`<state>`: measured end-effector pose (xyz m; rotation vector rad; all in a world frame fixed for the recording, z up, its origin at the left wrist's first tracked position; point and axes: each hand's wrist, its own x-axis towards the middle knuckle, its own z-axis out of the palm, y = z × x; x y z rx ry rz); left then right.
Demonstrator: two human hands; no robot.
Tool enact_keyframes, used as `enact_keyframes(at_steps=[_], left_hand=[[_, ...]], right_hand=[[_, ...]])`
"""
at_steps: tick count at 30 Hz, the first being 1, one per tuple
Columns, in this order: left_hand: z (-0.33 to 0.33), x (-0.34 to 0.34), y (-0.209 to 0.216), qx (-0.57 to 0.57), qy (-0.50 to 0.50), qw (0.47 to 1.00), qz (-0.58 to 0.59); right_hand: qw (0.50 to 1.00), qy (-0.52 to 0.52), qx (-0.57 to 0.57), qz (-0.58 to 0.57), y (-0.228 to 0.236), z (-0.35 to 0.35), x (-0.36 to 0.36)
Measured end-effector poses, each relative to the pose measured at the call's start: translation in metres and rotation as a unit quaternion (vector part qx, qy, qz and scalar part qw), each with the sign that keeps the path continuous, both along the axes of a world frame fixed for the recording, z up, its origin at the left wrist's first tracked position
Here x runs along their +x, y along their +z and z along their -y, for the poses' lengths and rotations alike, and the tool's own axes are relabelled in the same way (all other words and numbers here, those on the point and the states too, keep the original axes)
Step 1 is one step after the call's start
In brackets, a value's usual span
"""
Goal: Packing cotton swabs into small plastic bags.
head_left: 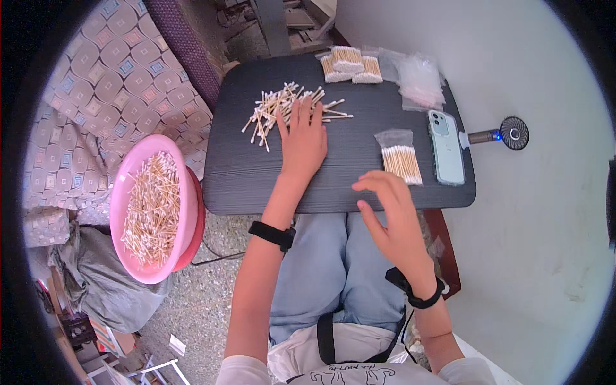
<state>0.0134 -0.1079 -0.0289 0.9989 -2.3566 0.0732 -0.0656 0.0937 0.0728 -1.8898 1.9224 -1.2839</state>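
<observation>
A loose heap of cotton swabs (273, 112) with wooden sticks and white tips lies on the dark table (250, 186). My left hand (304, 141) rests on the heap's near right side, fingers stretched forward and a little apart, touching the swabs. Over the table's near edge hovers my right hand (389, 215), thumb and fingers apart with nothing between them. Just beyond its fingertips lies a clear bag of cotton swabs (402, 164), the sticks lined up side by side. Whether a few swabs sit under my left fingers is hidden.
Filled swab packs (348, 62) are stacked at the far edge, beside a pile of clear empty bags (420, 78). A phone (447, 147) lies at the right, near a small fan (513, 133). A pink basin (119, 212) full of swabs stands left of the table. A wall rises at right.
</observation>
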Motion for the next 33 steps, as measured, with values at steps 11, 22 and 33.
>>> enact_keyframes(at_steps=[11,22,33], left_hand=[[-0.017,0.024,0.019,0.18,-0.196,0.956,-0.128],[-0.019,0.023,0.006,0.034,-0.068,0.996,-0.045],[-0.015,0.031,0.003,0.035,-0.043,0.998,-0.044]], right_hand=[[0.605,0.457,0.113,0.642,0.094,-0.095,0.054],[0.656,0.64,-0.212,0.337,0.07,-0.099,0.051],[0.88,0.383,-0.101,0.261,0.046,-0.054,0.026]])
